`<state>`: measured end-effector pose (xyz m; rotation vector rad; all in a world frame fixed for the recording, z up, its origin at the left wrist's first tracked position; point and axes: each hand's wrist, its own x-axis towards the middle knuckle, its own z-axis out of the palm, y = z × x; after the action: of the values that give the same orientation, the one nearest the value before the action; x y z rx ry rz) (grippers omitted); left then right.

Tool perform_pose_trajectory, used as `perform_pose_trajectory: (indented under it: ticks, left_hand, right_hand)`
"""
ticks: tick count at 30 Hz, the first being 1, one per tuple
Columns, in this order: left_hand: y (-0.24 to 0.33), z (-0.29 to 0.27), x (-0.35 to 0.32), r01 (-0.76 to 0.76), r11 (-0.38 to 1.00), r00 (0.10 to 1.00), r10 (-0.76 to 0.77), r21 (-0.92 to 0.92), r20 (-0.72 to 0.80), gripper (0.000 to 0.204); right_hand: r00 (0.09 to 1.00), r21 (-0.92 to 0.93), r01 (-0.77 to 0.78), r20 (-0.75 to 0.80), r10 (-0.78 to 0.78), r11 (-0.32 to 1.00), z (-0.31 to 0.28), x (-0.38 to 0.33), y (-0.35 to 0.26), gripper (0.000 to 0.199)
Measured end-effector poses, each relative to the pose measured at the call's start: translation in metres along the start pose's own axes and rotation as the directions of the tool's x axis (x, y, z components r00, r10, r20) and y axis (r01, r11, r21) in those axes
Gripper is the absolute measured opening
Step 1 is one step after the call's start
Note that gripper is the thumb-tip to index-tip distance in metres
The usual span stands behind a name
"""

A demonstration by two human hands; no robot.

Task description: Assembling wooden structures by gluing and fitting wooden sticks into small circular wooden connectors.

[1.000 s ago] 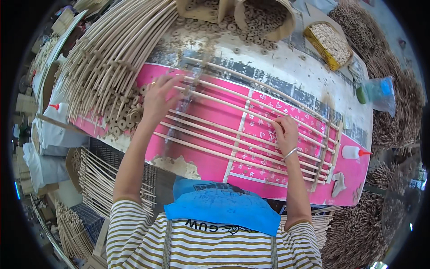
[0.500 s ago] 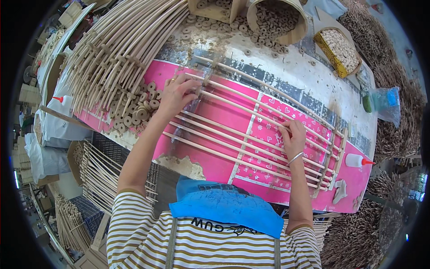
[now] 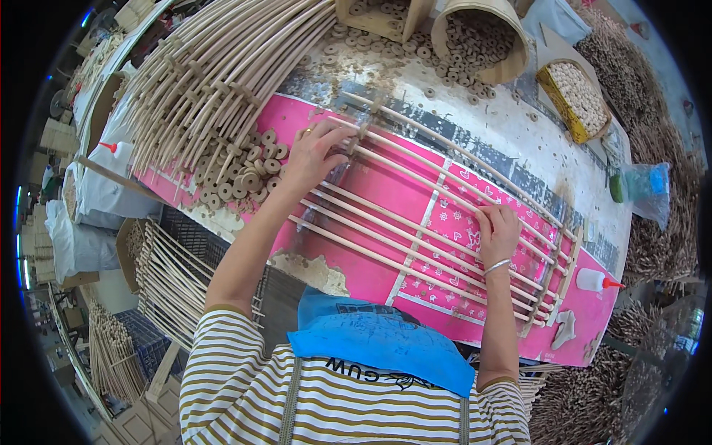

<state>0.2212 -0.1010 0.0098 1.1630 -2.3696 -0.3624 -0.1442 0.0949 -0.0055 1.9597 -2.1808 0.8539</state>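
Wooden near rods [image 3: 348,244] show bare left ends, far ones carry discs [image 3: 363,131]; right hand [image 3: 500,233] pinches a far rod [image 3: 411,175], left hand [image 3: 315,154] grip unclear.

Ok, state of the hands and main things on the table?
Rods, spaced side by side.
Left hand, fingers bent at a rod's left end; grip unclear.
Right hand, fingers curled at a rod; grip unclear.
Round tub, open, rings spilling out.
Yellow box, open, holding pale pieces.
White bottle at right, red nozzle fitted.
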Motion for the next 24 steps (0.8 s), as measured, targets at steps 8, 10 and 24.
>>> perform_pose_trajectory:
  ticks: [8,10,24]
  left_hand:
    - [-0.049,-0.075,-0.040,0.074,0.992,0.987,-0.088,0.103,0.137,0.037]
    - [-0.045,-0.077,-0.051,0.004,0.987,0.980,-0.036,0.161,0.197,0.036]
    - [-0.046,-0.066,-0.062,0.369,0.763,0.916,-0.394,-0.531,0.070,0.032]
  right_hand:
    - [0.986,0.317,0.001,0.158,-0.054,0.948,-0.025,-0.026,-0.027,0.015]
    - [0.984,0.319,-0.022,0.174,-0.036,0.947,-0.020,-0.032,-0.032,0.016]
    - [0.977,0.457,-0.153,0.200,0.066,0.876,-0.013,-0.041,-0.036,0.010]
